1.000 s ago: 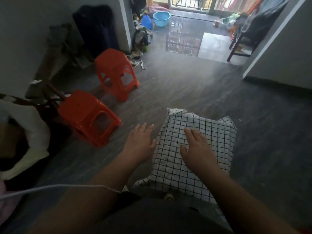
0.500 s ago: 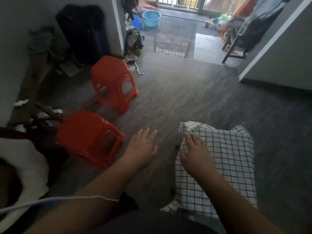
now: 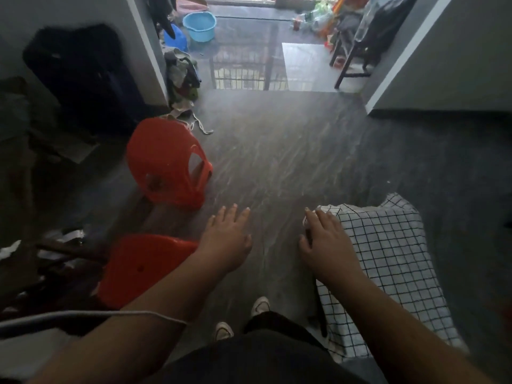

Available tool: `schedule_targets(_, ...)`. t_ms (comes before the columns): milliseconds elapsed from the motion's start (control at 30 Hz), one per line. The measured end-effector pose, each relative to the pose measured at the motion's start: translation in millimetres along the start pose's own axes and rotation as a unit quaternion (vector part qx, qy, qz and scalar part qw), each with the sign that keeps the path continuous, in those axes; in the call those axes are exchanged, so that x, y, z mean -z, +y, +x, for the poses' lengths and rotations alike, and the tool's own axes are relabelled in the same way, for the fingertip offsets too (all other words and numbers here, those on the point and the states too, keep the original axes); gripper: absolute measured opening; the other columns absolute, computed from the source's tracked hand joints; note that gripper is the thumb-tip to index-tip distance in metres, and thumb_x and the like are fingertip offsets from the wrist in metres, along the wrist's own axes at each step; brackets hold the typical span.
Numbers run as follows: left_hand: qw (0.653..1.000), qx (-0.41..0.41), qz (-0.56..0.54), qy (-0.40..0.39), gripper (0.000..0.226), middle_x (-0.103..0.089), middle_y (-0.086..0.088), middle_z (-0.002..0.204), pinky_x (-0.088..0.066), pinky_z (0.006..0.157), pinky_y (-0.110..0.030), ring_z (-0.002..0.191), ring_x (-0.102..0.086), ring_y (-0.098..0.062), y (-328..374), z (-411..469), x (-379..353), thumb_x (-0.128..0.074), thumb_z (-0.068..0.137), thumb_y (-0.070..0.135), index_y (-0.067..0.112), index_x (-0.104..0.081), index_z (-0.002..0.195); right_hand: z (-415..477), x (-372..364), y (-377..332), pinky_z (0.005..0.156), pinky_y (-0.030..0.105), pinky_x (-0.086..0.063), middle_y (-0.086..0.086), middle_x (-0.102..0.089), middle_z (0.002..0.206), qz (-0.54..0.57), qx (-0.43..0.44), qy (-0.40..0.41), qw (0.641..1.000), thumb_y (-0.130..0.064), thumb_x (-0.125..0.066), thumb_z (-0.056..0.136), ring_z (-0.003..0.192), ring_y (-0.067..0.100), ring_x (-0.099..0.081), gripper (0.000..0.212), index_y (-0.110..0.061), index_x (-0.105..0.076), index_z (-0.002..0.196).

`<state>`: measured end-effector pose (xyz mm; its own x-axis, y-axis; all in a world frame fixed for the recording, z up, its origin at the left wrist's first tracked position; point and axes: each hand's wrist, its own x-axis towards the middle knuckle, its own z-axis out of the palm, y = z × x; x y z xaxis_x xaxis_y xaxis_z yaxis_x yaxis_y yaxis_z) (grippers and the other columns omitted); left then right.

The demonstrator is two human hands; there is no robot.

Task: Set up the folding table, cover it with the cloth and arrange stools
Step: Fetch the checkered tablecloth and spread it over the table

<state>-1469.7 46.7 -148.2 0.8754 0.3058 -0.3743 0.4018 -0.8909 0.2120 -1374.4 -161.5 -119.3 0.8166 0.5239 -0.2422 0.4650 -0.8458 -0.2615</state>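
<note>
The white black-checked cloth (image 3: 388, 261) already drapes the small tabletop at the person's right, the right hand (image 3: 327, 242) flat on its near-left corner, the left hand (image 3: 225, 239) spread empty above the nearer orange plastic stool (image 3: 144, 267), light and rigid, probably best lifted by its seat rim.

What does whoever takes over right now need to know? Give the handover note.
Left hand: open, empty, held over the floor beside the near stool.
Right hand: open, on the cloth's near-left corner, no grip.
Cloth: draped over the table, edges hanging down.
Far stool: standing by the left wall.
Done: table up and covered.
Left: probably smooth the cloth, then bring both stools to the table.
</note>
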Motion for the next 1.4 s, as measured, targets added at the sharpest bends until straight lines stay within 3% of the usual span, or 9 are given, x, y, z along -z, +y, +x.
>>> schedule_targets(133,0.999,-0.038,0.028,-0.006,0.070,-0.015,-0.011,0.165,-0.021,0.121,-0.048,0.151,-0.015,-0.033,4.8,49.2,23.5,-0.042,0.097,0.044,0.023,-0.014,0.158,35.5,1.4,15.3,0.122,0.044,-0.022,0.009,-0.029,0.161,-0.012,-0.034,0.003,0.999,-0.043,-0.036,0.095,0.150,0.028,-0.020,0.066,-0.021,-0.024,0.156)
schedule_targets(633,0.986,-0.146,0.076,-0.036,0.068,-0.013,-0.010,0.166,-0.016,0.122,-0.047,0.152,-0.012,-0.031,121.8,318.2,134.3,-0.040,0.099,0.042,0.023,-0.013,0.158,249.1,80.3,110.8,0.123,0.040,-0.016,0.006,-0.020,0.165,0.049,-0.106,0.018,0.993,-0.042,-0.040,0.099,0.152,0.025,-0.014,0.067,-0.023,-0.017,0.159)
schedule_targets(933,0.957,-0.264,0.095,-0.072,0.068,-0.011,-0.005,0.167,-0.012,0.123,-0.044,0.153,-0.007,-0.028,204.8,450.2,163.5,-0.039,0.101,0.045,0.026,-0.009,0.159,321.3,114.5,175.8,0.123,0.042,-0.016,0.002,-0.015,0.166,0.088,-0.244,0.055,0.964,-0.045,-0.036,0.100,0.153,0.023,-0.007,0.067,-0.026,-0.011,0.159)
schedule_targets(1133,0.890,-0.413,0.157,-0.113,0.066,-0.013,-0.008,0.166,-0.014,0.121,-0.046,0.152,-0.010,-0.031,266.9,555.4,174.7,-0.041,0.100,0.042,0.023,-0.013,0.157,369.5,127.9,200.7,0.122,0.045,-0.019,0.002,-0.013,0.167,0.111,-0.389,0.079,0.911,-0.045,-0.035,0.101,0.154,0.023,-0.005,0.066,-0.025,-0.011,0.159)
schedule_targets(1267,0.811,-0.535,0.208,-0.115,0.066,-0.022,-0.009,0.162,-0.023,0.118,-0.046,0.149,-0.019,-0.031,318.3,612.3,189.6,-0.043,0.098,0.044,0.019,-0.022,0.155,389.9,145.0,201.4,0.121,0.044,-0.021,0.004,-0.015,0.166,0.140,-0.507,0.107,0.844,-0.045,-0.037,0.102,0.154,0.025,-0.008,0.066,-0.023,-0.012,0.159)
schedule_targets(1367,0.734,-0.617,0.257,-0.120,0.066,-0.024,-0.012,0.160,-0.026,0.116,-0.046,0.147,-0.022,-0.033,364.7,632.3,197.8,-0.043,0.098,0.043,0.018,-0.021,0.155,389.5,151.9,193.5,0.122,0.043,-0.023,0.005,-0.017,0.166,0.169,-0.597,0.136,0.773,-0.046,-0.038,0.101,0.153,0.025,-0.010,0.067,-0.023,-0.013,0.158)
schedule_targets(1400,0.725,-0.626,0.263,-0.118,0.065,-0.024,-0.011,0.160,-0.026,0.115,-0.046,0.146,-0.023,-0.033,373.6,633.4,200.3,-0.044,0.098,0.042,0.019,-0.021,0.155,388.1,151.6,190.7,0.123,0.043,-0.022,0.004,-0.017,0.166,0.174,-0.608,0.140,0.762,-0.046,-0.039,0.101,0.154,0.025,-0.010,0.067,-0.023,-0.014,0.158)
